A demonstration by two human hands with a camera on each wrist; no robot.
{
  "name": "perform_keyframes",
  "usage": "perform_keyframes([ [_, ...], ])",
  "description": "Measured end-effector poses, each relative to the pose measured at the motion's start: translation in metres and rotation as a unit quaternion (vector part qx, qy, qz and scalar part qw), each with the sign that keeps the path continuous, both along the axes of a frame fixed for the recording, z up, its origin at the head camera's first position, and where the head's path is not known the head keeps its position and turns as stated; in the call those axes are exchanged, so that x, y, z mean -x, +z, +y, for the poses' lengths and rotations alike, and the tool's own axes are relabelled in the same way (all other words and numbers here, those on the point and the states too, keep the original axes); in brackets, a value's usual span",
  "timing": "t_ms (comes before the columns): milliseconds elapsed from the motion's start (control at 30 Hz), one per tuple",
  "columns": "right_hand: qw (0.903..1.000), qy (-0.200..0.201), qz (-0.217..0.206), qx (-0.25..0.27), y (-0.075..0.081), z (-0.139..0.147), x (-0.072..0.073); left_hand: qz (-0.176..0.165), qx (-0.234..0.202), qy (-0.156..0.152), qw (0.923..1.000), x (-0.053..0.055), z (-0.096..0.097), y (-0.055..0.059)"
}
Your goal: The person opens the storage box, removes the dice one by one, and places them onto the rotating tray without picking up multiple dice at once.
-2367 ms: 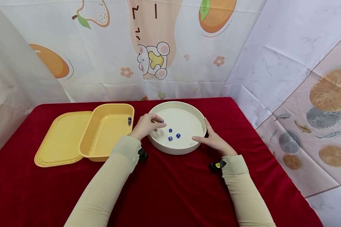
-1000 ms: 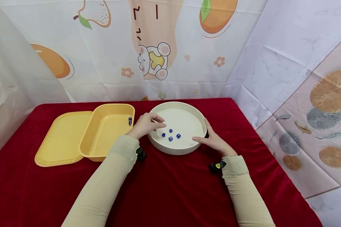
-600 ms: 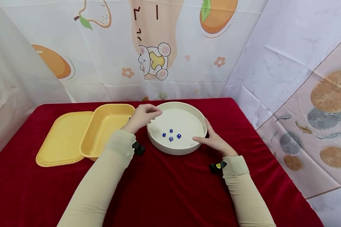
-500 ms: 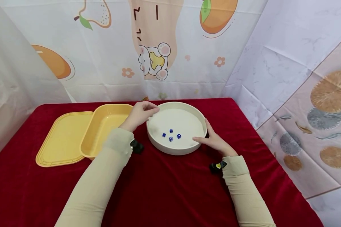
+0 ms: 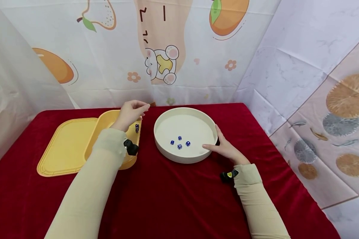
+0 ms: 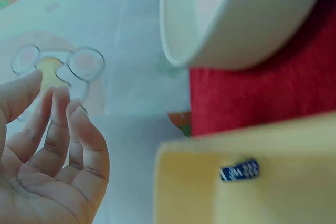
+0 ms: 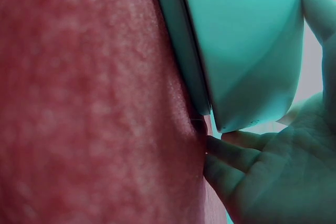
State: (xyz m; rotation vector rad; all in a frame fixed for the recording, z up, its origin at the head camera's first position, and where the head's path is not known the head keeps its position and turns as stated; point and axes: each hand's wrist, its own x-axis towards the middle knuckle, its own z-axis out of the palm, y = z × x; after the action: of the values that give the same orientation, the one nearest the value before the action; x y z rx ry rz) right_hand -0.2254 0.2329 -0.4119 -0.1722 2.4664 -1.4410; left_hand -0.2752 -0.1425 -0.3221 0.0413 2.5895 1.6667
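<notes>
My left hand (image 5: pixel 131 113) is raised over the far end of a yellow plastic box (image 5: pixel 96 146), its fingers loosely bent. In the left wrist view, nothing lies between the thumb and the fingertips of my left hand (image 6: pixel 58 150). A short row of dark blue dice (image 5: pixel 137 128) rests inside the box by its right wall. My right hand (image 5: pixel 225 146) holds the right side of a round cream tray (image 5: pixel 183 159), thumb over the rim and fingers along the outer wall. Several blue dice (image 5: pixel 179 146) lie spread on the tray's floor, toward its near side.
A flat yellow lid (image 5: pixel 64 146) lies left of the box, partly beneath it. Red cloth (image 5: pixel 173 199) covers the table. A printed curtain (image 5: pixel 107 66) hangs behind the table's far edge, with another on the right.
Earlier my left hand pinched a blue die over the tray; that die now lies among the others. The left hand has since moved left to above the yellow box. My right hand has stayed put.
</notes>
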Motion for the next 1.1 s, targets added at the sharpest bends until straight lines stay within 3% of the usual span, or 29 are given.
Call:
perform_keyframes([
  [500,0.9999,-0.005,-0.008,-0.006,-0.001,-0.002,0.001,-0.055,-0.016,0.039,0.9976,0.000,-0.032,-0.032],
  [833,1.0000,-0.002,-0.003,-0.003,-0.002,0.000,0.002,-0.079,-0.008,0.056,0.9953,0.002,-0.035,-0.047],
  [1100,1.0000,-0.001,-0.003,0.003,0.000,0.000,0.001,-0.089,0.002,0.039,0.9953,0.007,-0.039,-0.061],
])
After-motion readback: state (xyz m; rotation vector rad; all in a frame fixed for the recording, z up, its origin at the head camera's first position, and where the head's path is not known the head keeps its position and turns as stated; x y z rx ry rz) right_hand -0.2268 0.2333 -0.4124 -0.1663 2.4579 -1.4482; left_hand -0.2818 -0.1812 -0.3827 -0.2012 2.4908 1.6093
